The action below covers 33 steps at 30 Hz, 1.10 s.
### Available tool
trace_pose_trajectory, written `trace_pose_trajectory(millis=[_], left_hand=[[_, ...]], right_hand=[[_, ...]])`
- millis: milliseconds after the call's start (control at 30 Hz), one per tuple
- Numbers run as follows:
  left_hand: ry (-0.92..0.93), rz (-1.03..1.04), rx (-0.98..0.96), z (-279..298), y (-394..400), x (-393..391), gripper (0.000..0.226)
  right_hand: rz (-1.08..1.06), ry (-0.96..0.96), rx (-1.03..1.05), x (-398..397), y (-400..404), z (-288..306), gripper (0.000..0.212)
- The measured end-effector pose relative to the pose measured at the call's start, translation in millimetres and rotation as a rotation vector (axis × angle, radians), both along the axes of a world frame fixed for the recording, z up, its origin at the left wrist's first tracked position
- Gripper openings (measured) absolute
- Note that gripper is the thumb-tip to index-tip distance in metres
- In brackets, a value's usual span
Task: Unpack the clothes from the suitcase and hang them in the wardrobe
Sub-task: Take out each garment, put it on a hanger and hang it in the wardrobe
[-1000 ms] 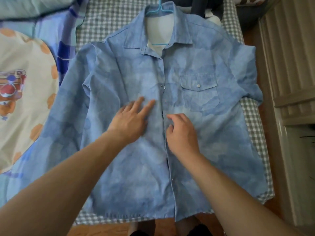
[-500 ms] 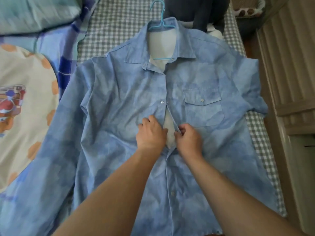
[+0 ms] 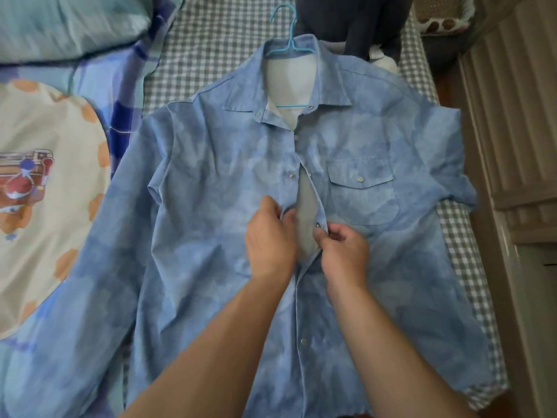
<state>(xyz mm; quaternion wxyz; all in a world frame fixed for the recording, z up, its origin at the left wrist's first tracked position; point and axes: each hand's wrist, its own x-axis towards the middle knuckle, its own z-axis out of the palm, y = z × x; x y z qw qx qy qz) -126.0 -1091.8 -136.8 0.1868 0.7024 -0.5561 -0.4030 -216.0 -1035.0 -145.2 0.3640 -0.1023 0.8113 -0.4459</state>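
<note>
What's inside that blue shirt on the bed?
A light blue hanger sits inside the blue shirt: its hook sticks out above the collar, and a bar shows in the open neck. Its shoulders are covered by fabric. Between the front edges only the shirt's pale inner side shows.

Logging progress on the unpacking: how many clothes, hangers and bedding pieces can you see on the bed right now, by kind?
Shirts: 1, the blue shirt, both hands pinching its front edges: left hand, right hand
Dark garments: 1, kind unclear
Hangers: 1, blue hanger inside the shirt
Bedding pieces: 2, teal pillow and cartoon quilt
Total: 5
</note>
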Motion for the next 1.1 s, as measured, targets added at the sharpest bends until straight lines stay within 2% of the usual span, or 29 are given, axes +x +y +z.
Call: trace_pose_trajectory(millis=[67, 133, 233, 333, 400, 500, 633, 933, 967, 1033, 1100], left_hand=[[0.150, 0.021, 0.063, 4, 6, 0, 0.015], [0.307, 0.122, 0.215, -4, 11, 3, 0.008], [0.576, 0.276, 0.418, -8, 14, 10, 0.009], [0.715, 0.293, 0.488, -1, 17, 11, 0.013], [0.733, 0.290, 0.497, 1, 17, 11, 0.014], [0.685, 0.264, 0.488, 0, 17, 12, 0.014], [0.564, 0.219, 0.425, 1, 18, 13, 0.012], [0.424, 0.131, 0.356, -3, 20, 12, 0.010], [0.395, 0.050, 0.362, -4, 22, 14, 0.011], [0.235, -0.260, 0.275, -3, 29, 23, 0.016], [-0.068, -0.573, -0.084, -4, 33, 35, 0.020]], right_hand=[[-0.043, -0.008, -0.049, 6, -3, 3, 0.016], [-0.075, -0.041, -0.075, 13, -4, 5, 0.021], [-0.052, -0.085, -0.061, 19, -4, 4, 0.011], [0.012, -0.077, -0.010, 20, -3, -1, 0.015], [0.035, -0.066, 0.008, 20, -3, -1, 0.016], [0.045, -0.086, 0.003, 20, -2, 0, 0.019], [0.113, 0.016, 0.037, 17, -2, 4, 0.022], [0.453, 0.567, 0.140, 24, -2, 14, 0.014], [0.527, 0.644, 0.156, 23, 2, 15, 0.013], [0.736, 0.819, 0.233, 24, 13, 20, 0.012], [0.923, 0.841, 0.394, 21, 22, 22, 0.011]])
